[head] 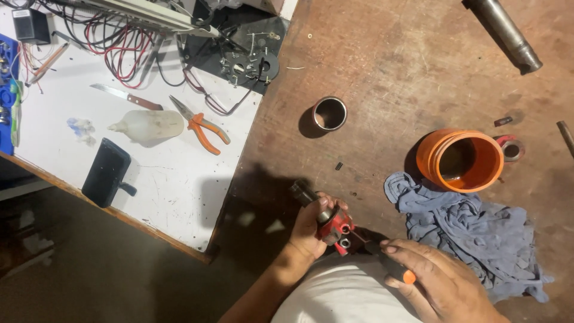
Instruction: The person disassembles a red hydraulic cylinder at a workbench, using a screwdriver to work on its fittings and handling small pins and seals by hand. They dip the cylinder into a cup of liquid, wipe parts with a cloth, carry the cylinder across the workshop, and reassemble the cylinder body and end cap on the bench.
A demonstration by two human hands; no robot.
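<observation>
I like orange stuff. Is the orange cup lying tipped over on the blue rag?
No, the orange cup stands upright on the brown table, beside the blue rag.

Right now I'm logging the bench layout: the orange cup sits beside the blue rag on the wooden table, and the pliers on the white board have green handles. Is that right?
Not quite. The head view shows the pliers on the white board have orange handles, not green. The orange cup does sit beside the blue rag on the wooden table.

The person wears a white garment; both forearms and hands (311, 230) are bare.
</observation>
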